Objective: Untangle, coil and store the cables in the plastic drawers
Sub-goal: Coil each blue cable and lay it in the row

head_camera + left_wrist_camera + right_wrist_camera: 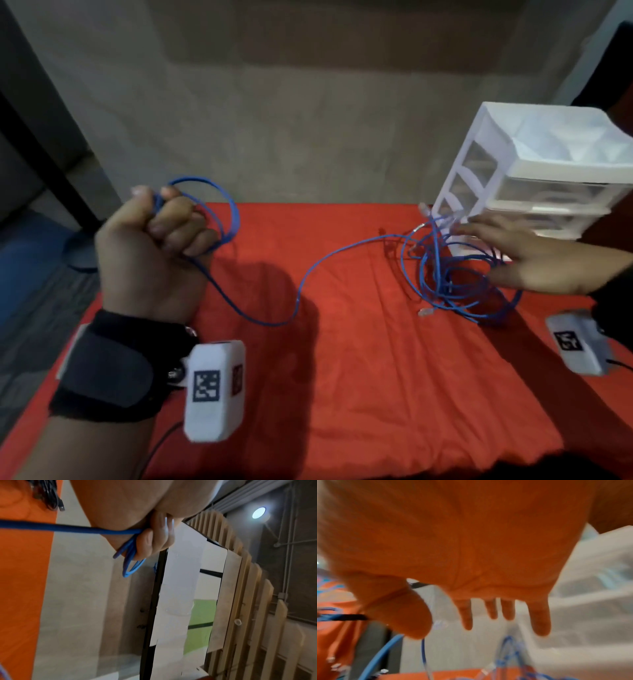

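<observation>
My left hand [164, 222] is raised at the left and grips a few coiled loops of a blue cable [219, 209]; the left wrist view shows the loops [130, 555] pinned under my curled fingers [154, 539]. From the fist the cable sags across the red cloth [342, 377] to a tangled blue heap [455, 274] at the right. My right hand [513, 253] hovers over that heap with fingers [539, 618] spread straight, holding nothing. A white plastic drawer unit [534, 178] stands behind the heap, its drawers pushed in.
A clear cable plug [426, 311] lies at the near edge of the heap. The table's back edge meets a beige wall [308, 120]. A dark table leg and floor lie beyond the left edge. Bare red cloth spans the middle and front.
</observation>
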